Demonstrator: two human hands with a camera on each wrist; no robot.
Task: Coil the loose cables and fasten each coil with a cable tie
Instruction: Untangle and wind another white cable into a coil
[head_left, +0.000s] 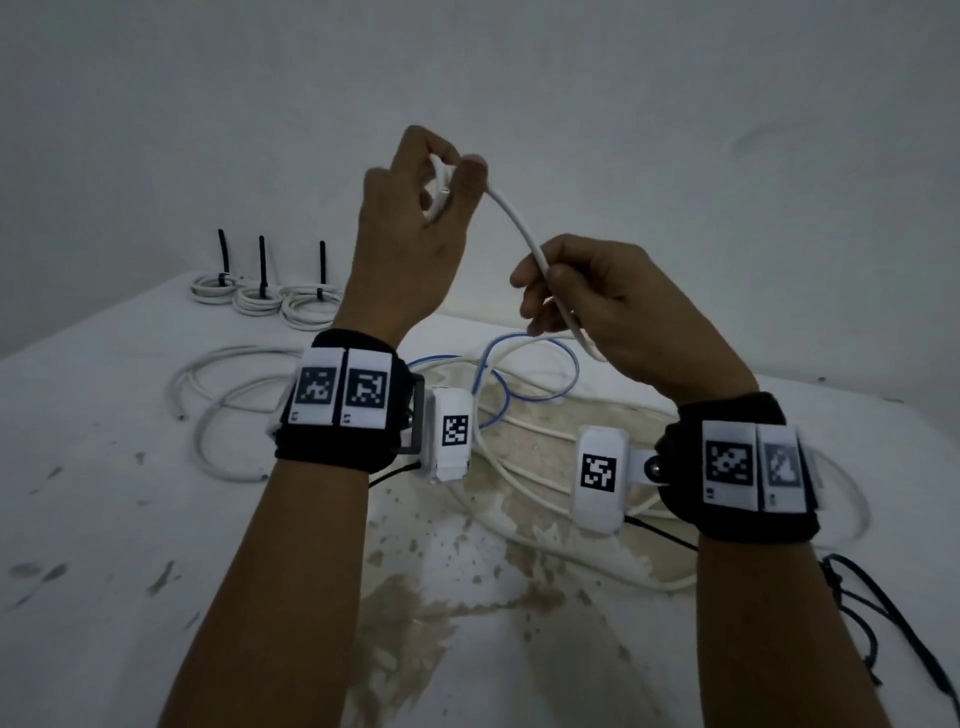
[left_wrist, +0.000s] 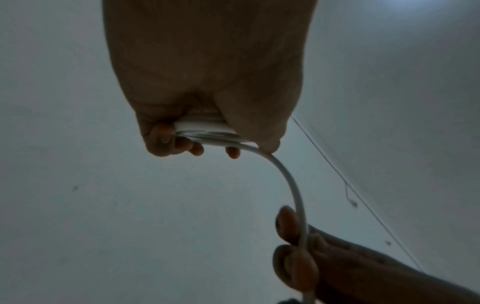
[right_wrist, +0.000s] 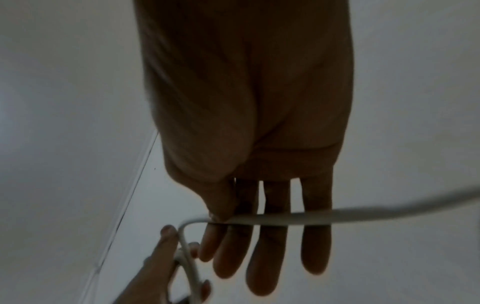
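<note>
My left hand (head_left: 410, 228) is raised, fingers curled tight round a small coil of white cable (head_left: 524, 234); my right hand (head_left: 602, 306) pinches the same cable lower right, thumb on it, fingers fairly straight. Loose cables (head_left: 234, 395) sprawl on the table (head_left: 104, 519) below; three tied coils (head_left: 260, 299) far left

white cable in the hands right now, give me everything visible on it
The white cable is thin, round and smooth, plastic-jacketed by its look. The left hand holds a few small loops of it, raised above the table. From there it arcs down to the right hand, pinched between thumb and fingers, then trails toward loose cables lying on the table. No tie is on it yet.
</note>
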